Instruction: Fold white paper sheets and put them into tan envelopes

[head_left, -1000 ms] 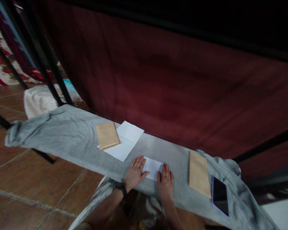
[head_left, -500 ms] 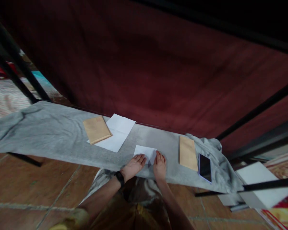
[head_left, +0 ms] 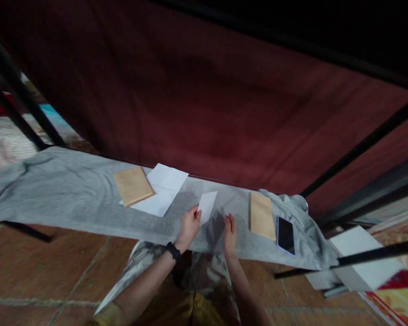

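Observation:
My left hand (head_left: pixel 189 226), with a black band on the wrist, pinches a folded sheet of white paper (head_left: pixel 207 206) by its left edge. The paper is tilted up off the grey cloth (head_left: pixel 85 199). To the right of it, my right hand (head_left: pixel 230 233) is apart from the paper, fingers extended and nothing visible in them. Beyond my left hand, an unfolded white sheet (head_left: pixel 165 188) with a crease lies flat, partly under brown envelopes (head_left: pixel 133 185). A further brown envelope (head_left: pixel 262 216) lies to the right of my right hand.
A phone (head_left: pixel 286 236) with a pale purple edge lies beside the right envelope. A dark red curtain (head_left: pixel 204 113) hangs behind the cloth-covered bench. Black metal bars (head_left: pixel 360 149) stand at both ends. White boxes (head_left: pixel 363 253) sit on the tiled floor at right.
My left hand has lifted the folded paper from the cloth, where both hands were pressing on it. My right hand has come away from the paper.

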Action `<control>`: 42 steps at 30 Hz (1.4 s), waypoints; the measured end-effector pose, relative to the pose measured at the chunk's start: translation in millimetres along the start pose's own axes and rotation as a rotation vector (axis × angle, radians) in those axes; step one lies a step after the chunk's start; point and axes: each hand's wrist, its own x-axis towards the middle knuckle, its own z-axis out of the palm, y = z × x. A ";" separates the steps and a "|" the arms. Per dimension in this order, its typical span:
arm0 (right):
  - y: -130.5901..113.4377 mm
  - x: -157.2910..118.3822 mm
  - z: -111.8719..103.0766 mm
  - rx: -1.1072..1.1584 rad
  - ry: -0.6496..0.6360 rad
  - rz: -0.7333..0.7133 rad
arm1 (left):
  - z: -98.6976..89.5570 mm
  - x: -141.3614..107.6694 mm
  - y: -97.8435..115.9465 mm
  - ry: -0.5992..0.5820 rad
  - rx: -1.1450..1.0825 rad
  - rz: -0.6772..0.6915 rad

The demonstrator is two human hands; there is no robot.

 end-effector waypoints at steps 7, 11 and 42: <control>-11.9 -17.6 20.9 0.184 -0.250 0.151 | 7.7 -15.7 -17.8 0.162 -0.277 -0.172; -14.8 -1.5 16.6 0.089 -0.229 0.084 | -3.5 -14.8 -25.3 0.208 -0.297 -0.243; 5.4 -15.2 20.1 -0.934 -0.369 -0.814 | 2.7 4.4 -63.6 -0.272 1.033 0.436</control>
